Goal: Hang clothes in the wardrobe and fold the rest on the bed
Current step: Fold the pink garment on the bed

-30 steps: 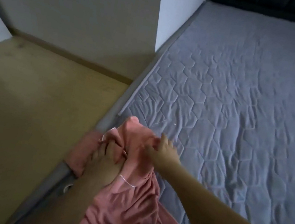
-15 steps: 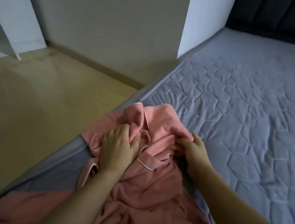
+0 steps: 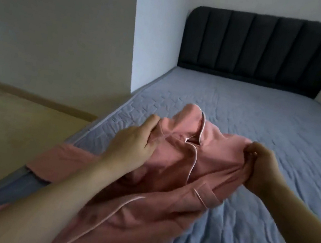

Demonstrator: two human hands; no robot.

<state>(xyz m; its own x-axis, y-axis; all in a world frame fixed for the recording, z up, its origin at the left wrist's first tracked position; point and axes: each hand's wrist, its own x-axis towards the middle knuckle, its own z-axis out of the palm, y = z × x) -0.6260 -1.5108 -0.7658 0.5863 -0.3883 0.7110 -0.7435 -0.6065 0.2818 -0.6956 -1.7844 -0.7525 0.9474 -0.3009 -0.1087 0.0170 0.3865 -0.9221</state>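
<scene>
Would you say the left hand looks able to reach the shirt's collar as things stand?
Probably yes: the left hand already grips the shirt beside the collar, with nothing between them.

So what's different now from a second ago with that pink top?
Both hands have spread apart and lifted the pink top by its shoulders: the left hand grips one side, the right hand the other, so the collar now shows open. Its lower part still lies bunched on the bed, at the edge.

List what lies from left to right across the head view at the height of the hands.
Yellowish wooden floor → left hand gripping the pink white-piped pyjama top → right hand gripping its other shoulder → grey-blue quilted bed cover.
</scene>
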